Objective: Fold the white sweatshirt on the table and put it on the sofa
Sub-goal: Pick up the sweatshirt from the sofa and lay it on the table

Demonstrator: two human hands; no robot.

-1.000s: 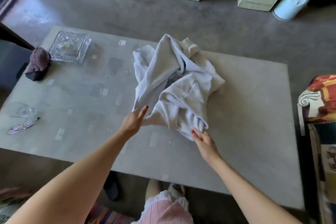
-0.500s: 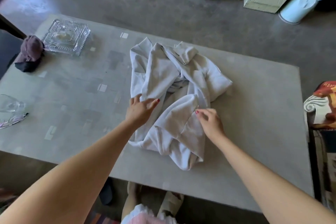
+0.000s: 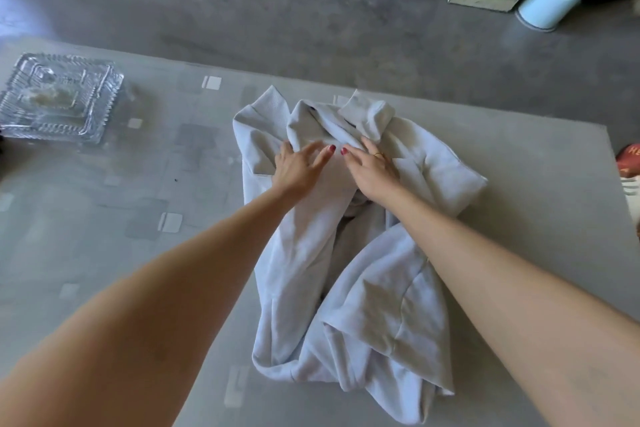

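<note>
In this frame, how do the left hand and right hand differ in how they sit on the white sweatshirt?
The left hand lies on the left part of the white sweatshirt, fingers spread and pointing right; the right hand lies nearer the bunched collar area, fingers pointing left and away. The right hand wears a ring; none shows on the left hand. Both have straight fingers touching the fabric, with thumbs nearly meeting.

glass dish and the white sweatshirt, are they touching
Apart. The head view shows the glass dish at the table's far left, with a bare stretch of tabletop between it and the white sweatshirt.
</note>
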